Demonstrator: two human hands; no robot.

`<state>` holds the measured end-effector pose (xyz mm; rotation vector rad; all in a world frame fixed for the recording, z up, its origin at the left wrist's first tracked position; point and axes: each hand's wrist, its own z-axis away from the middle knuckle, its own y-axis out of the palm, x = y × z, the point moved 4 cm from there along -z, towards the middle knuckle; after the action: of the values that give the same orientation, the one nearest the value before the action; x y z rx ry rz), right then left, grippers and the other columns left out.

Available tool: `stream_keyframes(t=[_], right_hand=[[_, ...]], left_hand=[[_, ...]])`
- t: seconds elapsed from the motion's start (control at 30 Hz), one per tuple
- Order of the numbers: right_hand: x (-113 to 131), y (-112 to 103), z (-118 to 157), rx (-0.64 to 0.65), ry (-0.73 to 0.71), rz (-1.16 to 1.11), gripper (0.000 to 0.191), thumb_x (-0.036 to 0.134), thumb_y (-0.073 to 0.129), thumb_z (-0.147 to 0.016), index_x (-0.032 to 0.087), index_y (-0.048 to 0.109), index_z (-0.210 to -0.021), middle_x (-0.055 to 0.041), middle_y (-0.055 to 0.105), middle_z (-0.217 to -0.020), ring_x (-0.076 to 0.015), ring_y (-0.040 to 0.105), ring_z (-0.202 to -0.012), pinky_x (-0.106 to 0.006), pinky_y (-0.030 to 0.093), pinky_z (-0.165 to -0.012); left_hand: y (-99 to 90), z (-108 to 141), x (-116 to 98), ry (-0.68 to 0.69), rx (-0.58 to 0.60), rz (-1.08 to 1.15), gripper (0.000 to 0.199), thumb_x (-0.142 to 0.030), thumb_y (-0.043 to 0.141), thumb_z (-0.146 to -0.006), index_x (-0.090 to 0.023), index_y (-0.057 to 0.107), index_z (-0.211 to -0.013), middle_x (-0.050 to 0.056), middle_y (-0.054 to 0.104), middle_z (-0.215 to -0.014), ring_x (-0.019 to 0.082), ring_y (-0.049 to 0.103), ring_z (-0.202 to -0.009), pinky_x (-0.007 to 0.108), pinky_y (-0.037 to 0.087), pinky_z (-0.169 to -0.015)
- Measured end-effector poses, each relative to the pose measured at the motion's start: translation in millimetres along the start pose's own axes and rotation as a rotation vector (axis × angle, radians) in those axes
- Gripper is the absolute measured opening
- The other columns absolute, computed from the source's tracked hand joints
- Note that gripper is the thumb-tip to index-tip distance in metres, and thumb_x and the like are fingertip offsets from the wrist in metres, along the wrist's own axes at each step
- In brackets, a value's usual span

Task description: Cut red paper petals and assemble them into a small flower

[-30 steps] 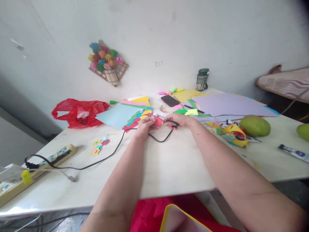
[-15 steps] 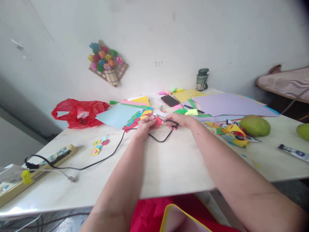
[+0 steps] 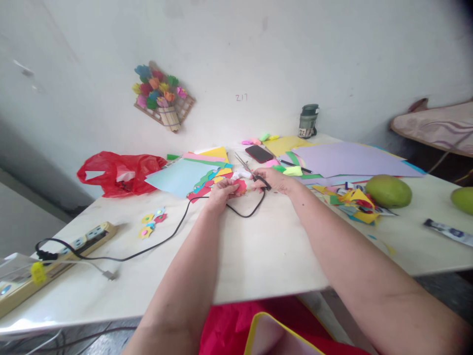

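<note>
My left hand [image 3: 221,192] pinches a small red paper piece [image 3: 241,186] between thumb and fingers. In my right hand [image 3: 275,180] are scissors with black handles [image 3: 263,182]. Their metal blades [image 3: 243,160] point up and to the left, apart from the red paper. Just behind the paper lies a white object [image 3: 242,174], partly hidden by my hands. Coloured paper strips with wavy edges [image 3: 202,186] lie left of my left hand. A black cord [image 3: 177,227] runs beneath my hands.
Small paper flowers [image 3: 151,223] and a power strip [image 3: 84,241] are on the left, near a red plastic bag [image 3: 121,172]. Behind my hands lies a phone [image 3: 259,153]. Paper scraps [image 3: 356,204], a mango [image 3: 388,191] and a tube [image 3: 449,231] lie right.
The scissors have swung away from the red paper, and their blades now point upward to the left. My left hand stays nearly in place, still holding the paper.
</note>
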<state>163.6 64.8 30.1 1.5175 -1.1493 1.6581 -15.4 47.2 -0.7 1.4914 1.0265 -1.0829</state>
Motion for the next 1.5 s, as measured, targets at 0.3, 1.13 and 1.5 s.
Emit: stream_keyframes(t=[0.3, 1.13, 1.5], right_hand=[[3, 5, -5, -0.080, -0.094, -0.087, 0.028, 0.007, 0.074, -0.064, 0.015, 0.057, -0.085, 0.0051, 0.057, -0.055, -0.0083, 0.055, -0.050, -0.019, 0.043, -0.050], [8, 25, -6, -0.101, -0.038, -0.042, 0.025, 0.000, 0.064, -0.064, 0.016, 0.057, -0.082, 0.0060, 0.055, -0.050, -0.0092, 0.053, -0.045, -0.019, 0.040, -0.046], [1, 3, -4, 0.012, -0.004, 0.054, 0.026, 0.025, 0.077, -0.069, 0.015, 0.057, -0.082, 0.0015, 0.060, -0.056, -0.0068, 0.050, -0.043, -0.016, 0.029, -0.036]], left_hand=[[0.2, -1, 2, -0.019, 0.042, -0.052, 0.034, -0.031, 0.085, -0.053, -0.015, 0.061, -0.070, 0.001, 0.065, -0.066, 0.012, 0.059, -0.055, 0.026, 0.048, -0.059], [2.9, -1, -1, 0.030, -0.029, 0.001, 0.039, -0.035, 0.085, -0.052, -0.016, 0.055, -0.068, -0.002, 0.064, -0.065, 0.014, 0.064, -0.064, 0.029, 0.054, -0.068], [-1.7, -4, 3, 0.022, -0.004, -0.051, 0.043, -0.041, 0.086, -0.054, -0.015, 0.056, -0.071, 0.000, 0.066, -0.064, 0.011, 0.061, -0.052, 0.026, 0.052, -0.059]])
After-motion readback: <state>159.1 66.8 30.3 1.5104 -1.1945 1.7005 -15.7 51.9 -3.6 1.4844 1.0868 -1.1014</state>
